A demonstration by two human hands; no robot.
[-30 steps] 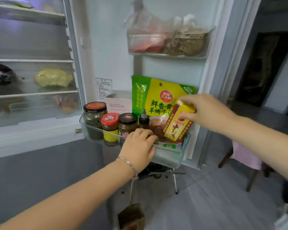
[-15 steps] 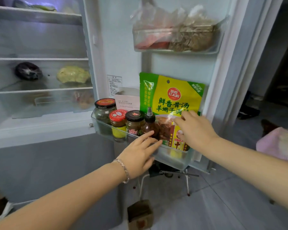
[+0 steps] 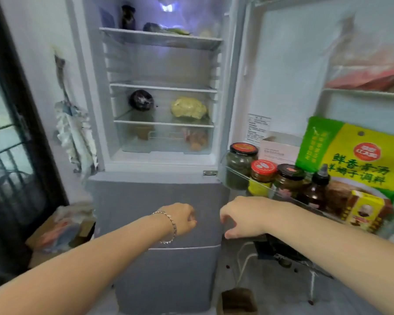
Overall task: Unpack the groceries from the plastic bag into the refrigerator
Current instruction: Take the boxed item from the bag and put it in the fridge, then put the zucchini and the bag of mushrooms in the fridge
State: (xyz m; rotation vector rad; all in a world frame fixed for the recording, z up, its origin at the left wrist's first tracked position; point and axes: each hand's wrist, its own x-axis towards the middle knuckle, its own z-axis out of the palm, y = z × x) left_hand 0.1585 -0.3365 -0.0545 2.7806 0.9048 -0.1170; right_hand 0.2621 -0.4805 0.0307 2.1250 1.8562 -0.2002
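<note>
The refrigerator [image 3: 162, 67] stands with its upper door swung out to the right. In the lower door bin [image 3: 241, 176] are several jars, a dark sauce bottle [image 3: 316, 189], a big green-and-yellow seasoning bag [image 3: 359, 164] and a small yellow box [image 3: 365, 210]. My left hand [image 3: 180, 218], with a bracelet on its wrist, hangs loosely curled in front of the grey freezer door [image 3: 159, 201] and holds nothing. My right hand [image 3: 243, 218] is beside it, below the bin, fingers curled down and apart, with nothing in it. No plastic bag shows clearly.
Inside, a dark eggplant [image 3: 141, 100] and a yellowish lump [image 3: 188, 108] lie on the middle shelf, above a crisper drawer [image 3: 166, 139]. The upper door bin [image 3: 369, 80] holds bagged food. A cluttered cardboard box [image 3: 59, 230] sits on the floor at left. A small brown box [image 3: 237, 300] lies below.
My right hand has let go of the yellow box, which now stands in the door bin. Both hands have drawn back down and left, away from the bin. The view has swung left.
</note>
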